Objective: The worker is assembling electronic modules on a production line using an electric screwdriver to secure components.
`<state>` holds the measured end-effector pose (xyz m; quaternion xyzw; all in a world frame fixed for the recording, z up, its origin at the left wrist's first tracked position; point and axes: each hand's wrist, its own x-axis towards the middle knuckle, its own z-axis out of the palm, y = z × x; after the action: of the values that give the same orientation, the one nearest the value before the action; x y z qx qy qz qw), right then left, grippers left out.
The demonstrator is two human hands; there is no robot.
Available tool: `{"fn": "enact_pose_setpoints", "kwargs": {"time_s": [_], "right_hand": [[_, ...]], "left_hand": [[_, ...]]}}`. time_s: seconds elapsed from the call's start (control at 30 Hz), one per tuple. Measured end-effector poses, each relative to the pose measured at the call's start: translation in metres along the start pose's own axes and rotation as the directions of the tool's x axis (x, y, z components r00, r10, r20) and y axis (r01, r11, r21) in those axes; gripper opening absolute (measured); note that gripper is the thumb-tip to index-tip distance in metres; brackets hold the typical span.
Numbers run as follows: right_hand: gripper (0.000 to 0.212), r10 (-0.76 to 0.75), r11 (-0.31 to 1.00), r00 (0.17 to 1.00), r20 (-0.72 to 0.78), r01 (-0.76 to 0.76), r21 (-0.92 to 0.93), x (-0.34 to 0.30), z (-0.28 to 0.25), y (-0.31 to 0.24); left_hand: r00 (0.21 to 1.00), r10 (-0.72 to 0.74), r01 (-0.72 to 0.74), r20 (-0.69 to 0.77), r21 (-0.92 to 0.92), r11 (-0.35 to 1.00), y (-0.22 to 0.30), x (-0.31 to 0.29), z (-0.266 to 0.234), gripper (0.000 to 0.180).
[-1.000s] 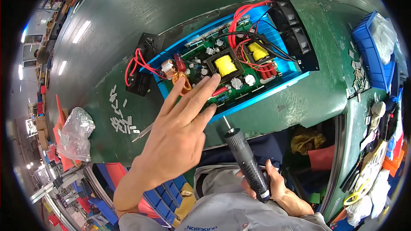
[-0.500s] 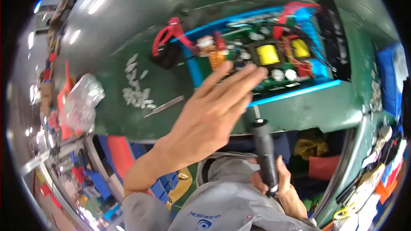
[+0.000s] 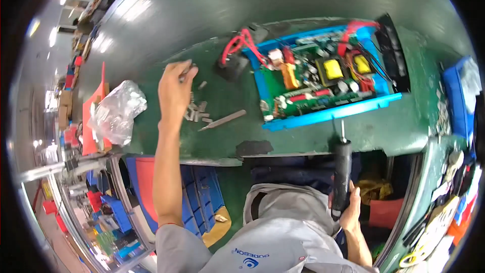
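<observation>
There are two hands (image 3: 174, 91), one black screwdriver (image 3: 342, 174), one blue case (image 3: 331, 118), two yellow transformers (image 3: 332, 69), one pointed tool (image 3: 227, 119). One clear bag (image 3: 121, 111); grey pieces (image 3: 196, 115) are several, count unclear.

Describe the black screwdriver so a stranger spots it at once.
On the green bench, find the open blue case. Below its near edge in the picture, the right hand grips the black screwdriver, its thin metal shaft pointing toward the case. Unlike the slim grey tool on the bench, it is thick, dark and held.

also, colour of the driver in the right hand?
The driver is black, its bit silvery; head view shows it best.
</observation>
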<state>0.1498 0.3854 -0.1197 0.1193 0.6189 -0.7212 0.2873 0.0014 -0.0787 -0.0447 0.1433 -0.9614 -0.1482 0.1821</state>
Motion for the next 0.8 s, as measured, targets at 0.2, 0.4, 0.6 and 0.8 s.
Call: {"fn": "enact_pose_setpoints", "kwargs": {"time_s": [0.2, 0.4, 0.6, 0.8], "right_hand": [[0.076, -0.006, 0.984, 0.99, 0.143, 0.032, -0.178, 0.004, 0.013, -0.009], [0.048, -0.071, 0.967, 0.978, 0.194, 0.115, -0.227, 0.006, 0.026, -0.026], [0.052, -0.084, 0.968, 0.973, 0.217, 0.131, -0.214, 0.01, 0.033, -0.028], [0.057, -0.104, 0.968, 0.976, 0.193, 0.143, -0.204, 0.011, 0.034, -0.022]], "left_hand": [[0.993, 0.024, -0.021, 0.118, -0.027, 0.999, -0.059, 0.006, -0.002, 0.026], [0.991, -0.021, 0.046, 0.133, -0.189, 0.981, -0.058, 0.021, 0.001, 0.036], [0.97, -0.086, 0.164, 0.228, -0.347, 0.923, 0.087, -0.019, -0.032, 0.036], [0.91, 0.207, 0.004, 0.359, -0.508, 0.862, 0.157, -0.048, -0.008, 0.024]]}}
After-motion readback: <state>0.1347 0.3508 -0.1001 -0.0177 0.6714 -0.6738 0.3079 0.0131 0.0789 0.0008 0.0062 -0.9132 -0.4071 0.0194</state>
